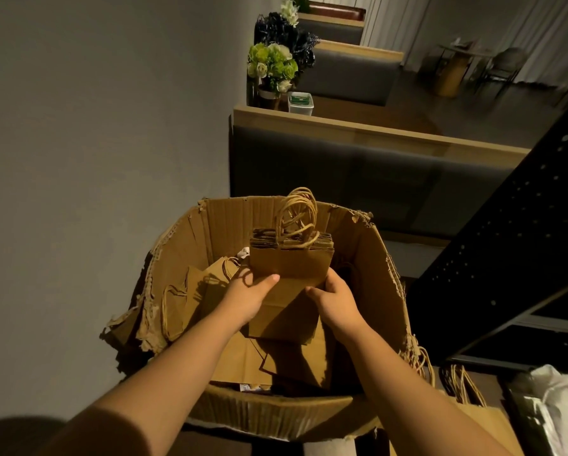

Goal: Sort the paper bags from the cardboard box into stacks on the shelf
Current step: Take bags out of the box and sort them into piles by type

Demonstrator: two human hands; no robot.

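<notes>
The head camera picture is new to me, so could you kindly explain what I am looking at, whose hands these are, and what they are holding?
There is no machine here: a person does the work with bare hands. The single picture comes from a wide-angle camera worn on the head, looking forward and down, which is why the room seems tilted.

The left hand and right hand both hold a bundle of flat brown paper bags with twisted cord handles, one grip on each side, above an open, torn cardboard box. More loose paper bags lie inside the box.

To the right is a dark perforated metal shelf, and a white plastic bag lies at the lower right. Behind are upholstered booth seats and a flower arrangement.
</notes>
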